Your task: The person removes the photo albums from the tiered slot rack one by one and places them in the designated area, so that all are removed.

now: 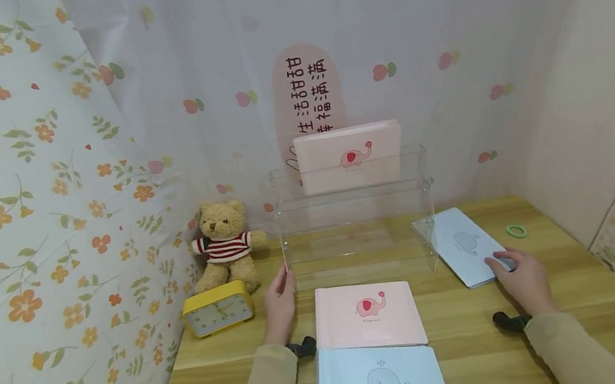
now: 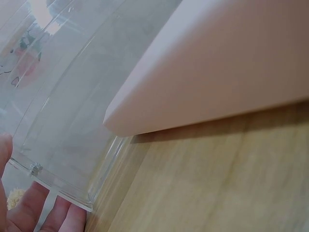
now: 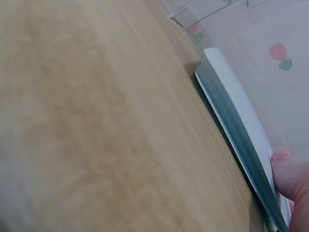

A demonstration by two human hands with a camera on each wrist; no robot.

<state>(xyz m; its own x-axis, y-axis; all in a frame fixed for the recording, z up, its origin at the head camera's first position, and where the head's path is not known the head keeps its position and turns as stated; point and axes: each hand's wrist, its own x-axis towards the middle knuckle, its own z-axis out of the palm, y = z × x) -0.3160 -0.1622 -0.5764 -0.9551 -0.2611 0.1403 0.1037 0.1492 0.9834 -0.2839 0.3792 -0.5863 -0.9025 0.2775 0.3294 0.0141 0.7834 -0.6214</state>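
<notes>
A clear acrylic stepped rack point(image 1: 356, 237) stands at the back middle of the wooden table point(image 1: 477, 350). A pink elephant book point(image 1: 349, 156) stands on its top tier. My left hand point(image 1: 280, 301) touches the rack's front left corner with straight fingers point(image 2: 29, 212), against the clear edge point(image 2: 63, 188). A second pink elephant book point(image 1: 365, 316) lies flat just right of that hand, its corner point(image 2: 217, 72) close by. My right hand point(image 1: 516, 278) grips the near corner of a blue whale book point(image 1: 463, 243), with a fingertip point(image 3: 287, 174) on the book's edge point(image 3: 241, 130).
Another blue whale book point(image 1: 379, 378) lies at the table's front edge. A teddy bear point(image 1: 225, 243) and a yellow clock point(image 1: 218, 310) sit at the left, by the floral curtain. A green ring point(image 1: 516, 231) lies at the back right.
</notes>
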